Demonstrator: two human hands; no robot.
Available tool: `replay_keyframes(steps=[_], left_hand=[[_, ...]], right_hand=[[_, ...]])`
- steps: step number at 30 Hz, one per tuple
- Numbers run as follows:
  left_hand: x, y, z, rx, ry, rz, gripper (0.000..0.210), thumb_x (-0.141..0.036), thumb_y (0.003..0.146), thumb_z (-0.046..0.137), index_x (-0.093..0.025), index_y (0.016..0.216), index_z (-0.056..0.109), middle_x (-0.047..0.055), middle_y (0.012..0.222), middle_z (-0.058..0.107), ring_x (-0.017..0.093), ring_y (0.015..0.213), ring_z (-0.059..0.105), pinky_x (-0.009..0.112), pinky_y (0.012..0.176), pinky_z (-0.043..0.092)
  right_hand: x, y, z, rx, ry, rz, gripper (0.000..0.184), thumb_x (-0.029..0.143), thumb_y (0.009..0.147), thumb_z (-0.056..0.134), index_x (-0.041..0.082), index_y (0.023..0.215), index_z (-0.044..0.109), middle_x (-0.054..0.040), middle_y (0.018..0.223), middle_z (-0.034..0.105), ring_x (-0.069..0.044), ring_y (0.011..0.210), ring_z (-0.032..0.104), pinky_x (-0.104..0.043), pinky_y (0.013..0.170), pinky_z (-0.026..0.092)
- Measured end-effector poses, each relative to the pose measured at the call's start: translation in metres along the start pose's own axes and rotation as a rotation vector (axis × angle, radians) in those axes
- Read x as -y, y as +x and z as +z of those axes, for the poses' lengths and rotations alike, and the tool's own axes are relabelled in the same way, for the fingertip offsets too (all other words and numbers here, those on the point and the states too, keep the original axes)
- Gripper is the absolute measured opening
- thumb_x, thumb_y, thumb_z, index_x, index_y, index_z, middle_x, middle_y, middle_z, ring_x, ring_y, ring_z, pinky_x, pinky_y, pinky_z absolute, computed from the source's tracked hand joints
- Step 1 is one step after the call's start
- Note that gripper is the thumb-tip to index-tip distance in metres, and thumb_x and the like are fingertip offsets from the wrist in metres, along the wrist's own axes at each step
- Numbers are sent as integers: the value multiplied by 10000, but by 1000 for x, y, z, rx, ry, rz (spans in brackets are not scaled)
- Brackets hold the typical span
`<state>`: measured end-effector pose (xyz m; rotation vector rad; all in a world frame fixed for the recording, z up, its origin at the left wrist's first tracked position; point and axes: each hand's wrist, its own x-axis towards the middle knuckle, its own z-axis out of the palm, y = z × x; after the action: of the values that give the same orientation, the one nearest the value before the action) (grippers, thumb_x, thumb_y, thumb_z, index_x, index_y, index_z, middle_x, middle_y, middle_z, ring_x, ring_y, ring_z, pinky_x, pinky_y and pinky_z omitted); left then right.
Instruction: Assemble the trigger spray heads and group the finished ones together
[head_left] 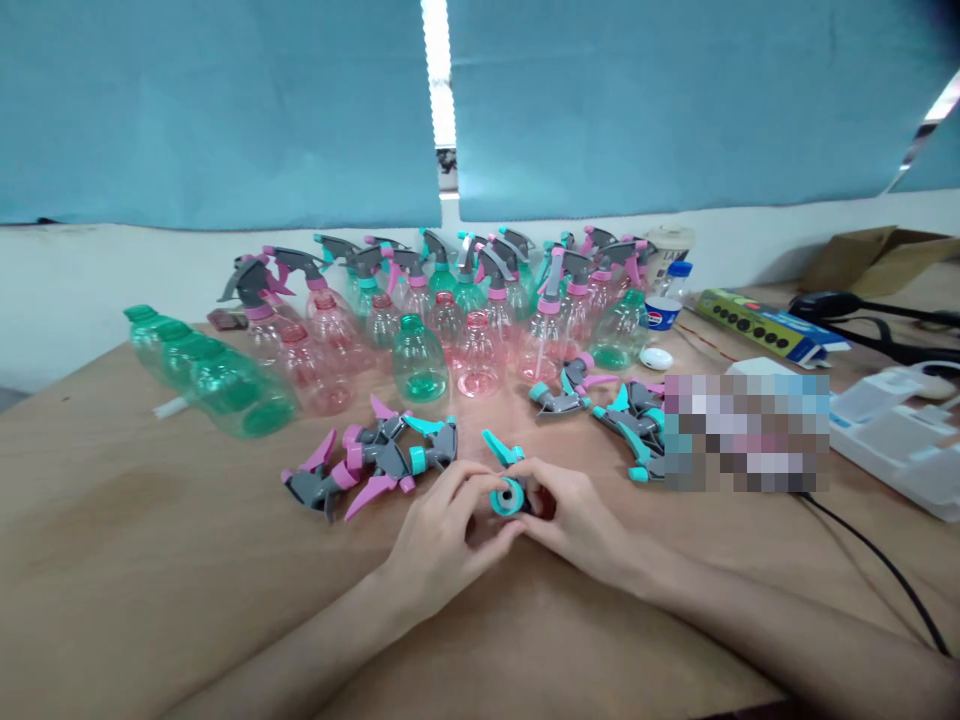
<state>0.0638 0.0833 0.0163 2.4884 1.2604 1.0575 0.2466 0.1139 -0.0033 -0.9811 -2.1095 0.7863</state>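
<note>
Between my two hands is a grey spray trigger head with a turquoise collar (507, 497), its open underside facing me. My left hand (448, 525) pinches the collar from the left with thumb and fingers. From the right, my right hand (574, 515) grips the grey body, covering much of it. The turquoise trigger lever (501, 447) sticks out beyond my fingertips. Left of my hands lies a pile of grey, pink and turquoise spray heads (386, 455). More spray heads (634, 425) lie to the right.
Behind stand several pink and green bottles, one an open green bottle (420, 360), many with spray heads on. Green bottles (240, 385) lie at left. A Pepsi bottle (664, 310), a white oval case (656, 358), a colourful box (765, 325) and a clear plastic organizer (900, 430) are right.
</note>
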Motion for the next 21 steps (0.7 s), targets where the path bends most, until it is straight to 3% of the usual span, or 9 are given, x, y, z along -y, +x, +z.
replay_keyframes(steps=[6,11,15,21], left_hand=[[-6,-4,4,-12,-96,-94,188,-197,822,587,-196,999,525,26,935,572,130,741,602,233,601,539],[-6,-12,-3,-69,-55,-49,418,-169,795,584,-200,1204,506,57,1004,559,172,876,592,286,702,553],[0,-12,-29,-74,54,-13,375,-166,820,559,-196,1194,557,61,998,552,154,833,583,284,707,542],[10,4,-76,-87,236,-123,265,-217,832,594,-195,1095,611,51,1043,566,172,898,600,326,803,515]], right_hand=[[0,-2,2,63,26,-21,270,132,757,597,203,1008,524,61,656,496,-104,562,483,-205,522,361],[4,-6,6,85,116,-49,469,178,791,598,216,1206,383,65,684,491,-110,568,503,-215,527,402],[6,-7,6,89,132,-61,527,345,812,641,198,1230,357,58,686,488,-112,556,493,-228,519,418],[4,-6,6,70,103,-25,370,382,875,556,204,1167,415,42,691,494,-128,583,493,-251,546,418]])
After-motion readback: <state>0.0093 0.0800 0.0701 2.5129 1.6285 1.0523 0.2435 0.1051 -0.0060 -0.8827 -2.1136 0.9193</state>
